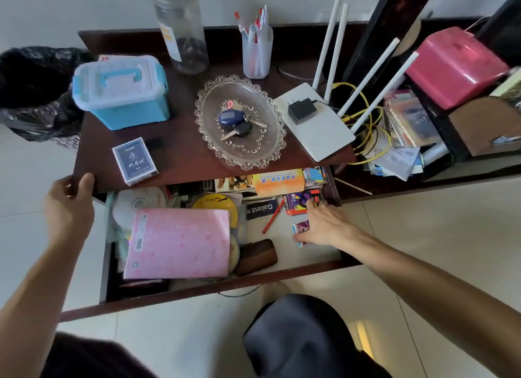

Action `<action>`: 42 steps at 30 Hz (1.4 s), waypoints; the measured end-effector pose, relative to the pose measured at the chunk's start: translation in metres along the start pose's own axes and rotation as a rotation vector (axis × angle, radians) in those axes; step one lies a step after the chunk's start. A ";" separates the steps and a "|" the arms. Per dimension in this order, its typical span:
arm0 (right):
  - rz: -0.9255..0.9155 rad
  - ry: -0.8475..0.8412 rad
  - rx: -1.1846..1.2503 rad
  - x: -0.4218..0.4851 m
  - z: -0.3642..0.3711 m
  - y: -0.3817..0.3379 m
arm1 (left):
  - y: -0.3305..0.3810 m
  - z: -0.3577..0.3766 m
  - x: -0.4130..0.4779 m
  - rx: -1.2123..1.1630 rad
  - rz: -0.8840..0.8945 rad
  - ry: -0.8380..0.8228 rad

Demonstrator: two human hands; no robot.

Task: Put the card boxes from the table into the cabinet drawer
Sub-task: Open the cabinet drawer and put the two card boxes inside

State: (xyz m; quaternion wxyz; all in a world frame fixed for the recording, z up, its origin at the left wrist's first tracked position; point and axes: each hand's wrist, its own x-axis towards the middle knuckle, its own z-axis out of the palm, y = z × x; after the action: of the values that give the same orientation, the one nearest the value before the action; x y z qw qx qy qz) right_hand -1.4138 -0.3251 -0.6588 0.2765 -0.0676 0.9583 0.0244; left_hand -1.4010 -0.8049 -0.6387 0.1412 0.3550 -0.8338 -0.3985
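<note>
One dark blue card box (134, 161) with white lettering lies on the table (183, 154), above the open drawer (287, 248). Left hand (69, 208) grips the table edge; right hand (327, 225) rests spread inside the drawer on a small colourful card box (299, 227).

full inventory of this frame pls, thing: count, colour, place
card box: 1, dark blue, table front left
storage box: 1, blue with white lid, table back left
glass dish: 1, clear, table centre, holds keys
bottle: 1, clear, table back
pen cup: 1, translucent, table back
router: 1, white, table right, black adapter on top
drawer: 1, dark brown, open below table
pink folder: 1, drawer left
small card box: 1, purple and white, drawer right, under right hand
bin bag: 1, black, far left
left hand: on table's front edge
right hand: inside drawer
</note>
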 end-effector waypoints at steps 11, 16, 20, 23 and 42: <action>0.063 0.072 -0.037 0.006 0.002 -0.008 | 0.076 0.034 -0.057 0.303 0.186 0.002; 0.086 0.097 -0.073 0.002 0.008 -0.011 | 0.083 0.046 -0.060 0.375 0.131 0.003; 0.042 0.123 -0.109 0.000 0.006 -0.007 | 0.080 0.048 -0.058 0.389 0.164 0.033; -0.079 0.050 -0.065 -0.002 -0.004 0.001 | 0.078 0.049 -0.057 0.370 0.197 0.047; -0.444 0.007 -0.291 0.013 -0.016 0.037 | 0.101 0.089 -0.181 0.193 0.848 -1.061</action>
State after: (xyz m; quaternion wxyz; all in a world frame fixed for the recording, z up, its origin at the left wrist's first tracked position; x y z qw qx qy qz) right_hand -1.4384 -0.2909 -0.6514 0.2592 -0.3152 0.9074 0.1005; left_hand -1.3676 -0.5836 -0.6103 -0.1748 -0.2342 -0.8889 -0.3527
